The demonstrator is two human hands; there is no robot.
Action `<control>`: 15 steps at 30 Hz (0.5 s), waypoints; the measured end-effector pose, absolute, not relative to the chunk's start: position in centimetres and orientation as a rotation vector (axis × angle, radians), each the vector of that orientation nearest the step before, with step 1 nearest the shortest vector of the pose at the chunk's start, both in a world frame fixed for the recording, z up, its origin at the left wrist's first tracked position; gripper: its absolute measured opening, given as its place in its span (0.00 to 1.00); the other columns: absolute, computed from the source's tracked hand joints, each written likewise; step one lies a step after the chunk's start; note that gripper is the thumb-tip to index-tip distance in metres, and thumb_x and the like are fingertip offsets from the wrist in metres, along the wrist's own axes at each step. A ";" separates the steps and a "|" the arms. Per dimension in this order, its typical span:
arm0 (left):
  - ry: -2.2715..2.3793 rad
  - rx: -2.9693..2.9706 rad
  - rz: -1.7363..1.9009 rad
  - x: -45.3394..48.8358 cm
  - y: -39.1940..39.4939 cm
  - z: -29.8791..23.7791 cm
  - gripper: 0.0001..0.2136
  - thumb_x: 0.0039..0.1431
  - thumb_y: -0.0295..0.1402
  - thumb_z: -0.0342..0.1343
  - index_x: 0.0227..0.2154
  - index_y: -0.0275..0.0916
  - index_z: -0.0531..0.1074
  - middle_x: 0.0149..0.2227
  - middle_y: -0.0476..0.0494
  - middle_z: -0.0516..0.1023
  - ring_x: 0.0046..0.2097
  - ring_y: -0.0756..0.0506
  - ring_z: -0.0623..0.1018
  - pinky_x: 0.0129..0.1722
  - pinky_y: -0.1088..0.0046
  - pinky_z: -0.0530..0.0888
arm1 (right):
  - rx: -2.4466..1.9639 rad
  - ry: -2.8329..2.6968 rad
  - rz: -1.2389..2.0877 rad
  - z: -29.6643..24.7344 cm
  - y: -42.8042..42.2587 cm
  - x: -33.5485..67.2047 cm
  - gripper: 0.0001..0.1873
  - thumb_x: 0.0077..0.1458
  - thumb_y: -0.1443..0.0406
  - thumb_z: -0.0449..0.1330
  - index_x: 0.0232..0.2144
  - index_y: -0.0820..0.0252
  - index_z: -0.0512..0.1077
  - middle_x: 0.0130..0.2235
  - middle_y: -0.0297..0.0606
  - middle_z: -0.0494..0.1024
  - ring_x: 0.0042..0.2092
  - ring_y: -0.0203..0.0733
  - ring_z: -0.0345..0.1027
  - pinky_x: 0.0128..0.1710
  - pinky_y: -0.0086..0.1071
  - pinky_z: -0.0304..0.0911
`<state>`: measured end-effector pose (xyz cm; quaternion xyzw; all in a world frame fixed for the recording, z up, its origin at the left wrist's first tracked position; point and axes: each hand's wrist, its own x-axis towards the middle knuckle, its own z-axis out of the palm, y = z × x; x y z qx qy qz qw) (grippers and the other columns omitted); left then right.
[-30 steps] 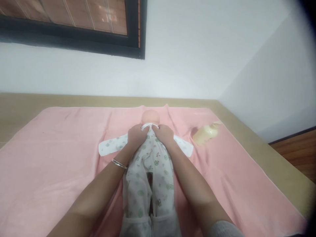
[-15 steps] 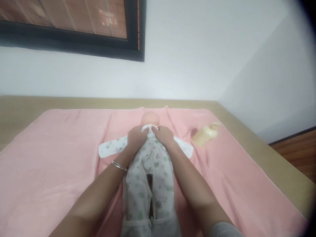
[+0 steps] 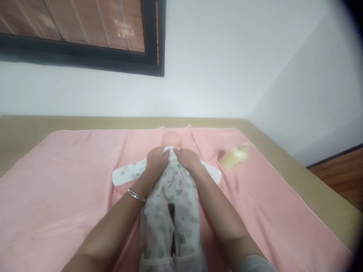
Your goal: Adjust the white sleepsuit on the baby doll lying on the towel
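Note:
A baby doll lies on its back in the middle, its bald head (image 3: 171, 139) pointing away from me. It wears a white baby romper (image 3: 181, 196) with small green prints, sleeves stretched out to both sides and legs running toward me. My left hand (image 3: 158, 163), with a silver bangle at the wrist, grips the romper's neckline on the left. On the other side of the neckline my right hand (image 3: 187, 158) is closed on the cloth too. Both thumbs lie close to the middle of the collar. My hands and forearms cover the doll's shoulders.
A pink blanket (image 3: 70, 181) with folds lies under the doll on a tan surface (image 3: 283, 162). A pale yellow bottle (image 3: 234, 158) rests on its side to the right. Behind stand a white wall (image 3: 212, 68) and a dark-framed window (image 3: 154, 56).
The whole view has tilted slightly, so everything sits a little lower. Both hands keep their hold on the romper's neckline, with hardly any movement.

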<state>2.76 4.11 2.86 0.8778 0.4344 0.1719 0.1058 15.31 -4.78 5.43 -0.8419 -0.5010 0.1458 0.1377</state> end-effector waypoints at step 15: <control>1.213 2.668 0.556 2.8 4.5 2.6 0.16 0.60 0.35 0.39 0.35 0.37 0.72 0.39 0.38 0.76 0.43 0.42 0.73 0.45 0.67 0.65 | -2.384 -1.459 0.567 6.3 -5.0 15.6 0.42 0.59 0.44 0.30 0.41 0.65 0.74 0.45 0.51 0.75 0.46 0.48 0.68 0.43 0.33 0.58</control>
